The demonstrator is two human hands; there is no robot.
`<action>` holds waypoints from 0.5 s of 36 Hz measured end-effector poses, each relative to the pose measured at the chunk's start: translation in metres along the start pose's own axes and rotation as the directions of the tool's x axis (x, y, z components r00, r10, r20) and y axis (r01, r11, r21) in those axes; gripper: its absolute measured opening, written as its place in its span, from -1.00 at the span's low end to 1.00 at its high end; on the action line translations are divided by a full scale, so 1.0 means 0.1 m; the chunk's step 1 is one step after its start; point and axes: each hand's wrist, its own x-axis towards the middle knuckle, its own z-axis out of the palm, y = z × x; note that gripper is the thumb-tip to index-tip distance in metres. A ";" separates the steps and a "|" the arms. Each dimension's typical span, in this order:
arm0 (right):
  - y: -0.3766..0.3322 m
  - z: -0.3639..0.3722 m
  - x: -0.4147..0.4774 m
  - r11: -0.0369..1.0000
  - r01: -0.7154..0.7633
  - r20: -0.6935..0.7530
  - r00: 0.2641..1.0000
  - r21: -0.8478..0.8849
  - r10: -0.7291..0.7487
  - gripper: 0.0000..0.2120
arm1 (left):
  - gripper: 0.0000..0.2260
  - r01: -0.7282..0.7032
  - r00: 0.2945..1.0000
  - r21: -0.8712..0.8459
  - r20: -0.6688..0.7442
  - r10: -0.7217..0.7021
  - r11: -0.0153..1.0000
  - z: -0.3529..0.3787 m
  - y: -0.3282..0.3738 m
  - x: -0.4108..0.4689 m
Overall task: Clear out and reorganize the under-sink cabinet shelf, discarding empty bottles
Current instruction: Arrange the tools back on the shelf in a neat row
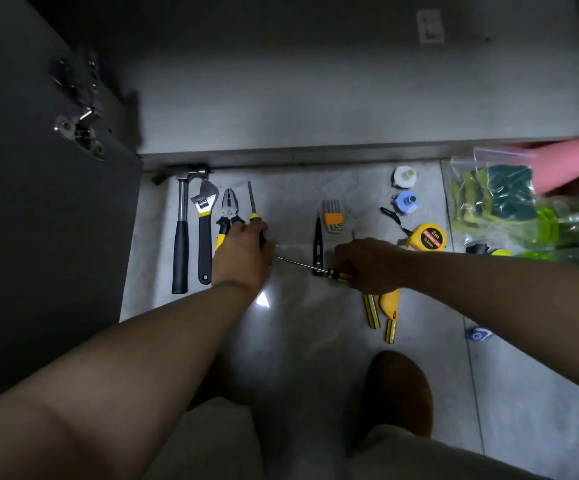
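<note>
Tools lie in a row on the grey floor in front of the bare cabinet shelf (315, 109). My left hand (243, 254) grips the handle of a yellow-and-black screwdriver (251, 202) whose shaft points toward the cabinet, beside the pliers (227, 211). My right hand (367, 265) holds a second yellow-and-black screwdriver (307, 265) by its handle, shaft pointing left, just above the floor. Green plastic bottles (572, 230) lie at the right edge.
A hammer (181, 237) and adjustable wrench (205, 230) lie at the left. A test pen (317, 244), hex keys (333, 216), tape measure (427, 237), two small caps (405, 188), yellow tools (385, 310) and a bag of sponges (495, 195) lie to the right. The open cabinet door (38, 202) stands left.
</note>
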 end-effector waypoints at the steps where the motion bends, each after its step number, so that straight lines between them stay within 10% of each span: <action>1: 0.00 -0.07 0.00 0.999 -0.015 0.038 0.999 -0.047 0.017 -0.81 | -0.72 0.006 1.000 -0.008 0.006 -0.006 1.000 0.00 0.00 0.01; 6: -0.03 -0.31 -0.02 0.988 -0.110 0.051 0.992 -0.105 0.116 -0.79 | -0.68 0.002 0.998 0.011 0.058 -0.003 1.000 0.00 0.00 0.02; 18: -0.88 -0.08 0.53 0.864 -0.241 -0.241 0.896 0.442 0.373 -0.78 | -0.64 -0.073 0.988 0.133 0.145 0.054 0.988 0.00 -0.06 -0.03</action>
